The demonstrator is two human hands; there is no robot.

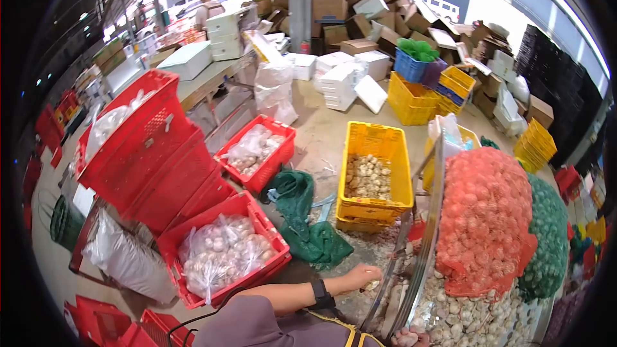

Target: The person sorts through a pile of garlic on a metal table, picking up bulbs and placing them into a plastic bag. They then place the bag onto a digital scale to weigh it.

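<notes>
My left hand [361,277], with a black band on its wrist, reaches out to the left of a big metal basin [416,263]. Its fingers curl down around a pale garlic bulb [371,286]. Only the fingertips of my right hand [406,337] show, at the bottom edge by the basin's rim, and their grip is hidden. The basin holds loose garlic [472,318]. On the loose garlic lie a red mesh sack of garlic [485,218] and a green mesh sack [551,238].
A yellow crate [405,173] partly filled with garlic stands ahead on the floor. A green net [305,218] lies beside it. To the left, red crates [267,228] hold plastic bags of garlic. Cardboard boxes, white foam boxes and more crates fill the back, where a person stands.
</notes>
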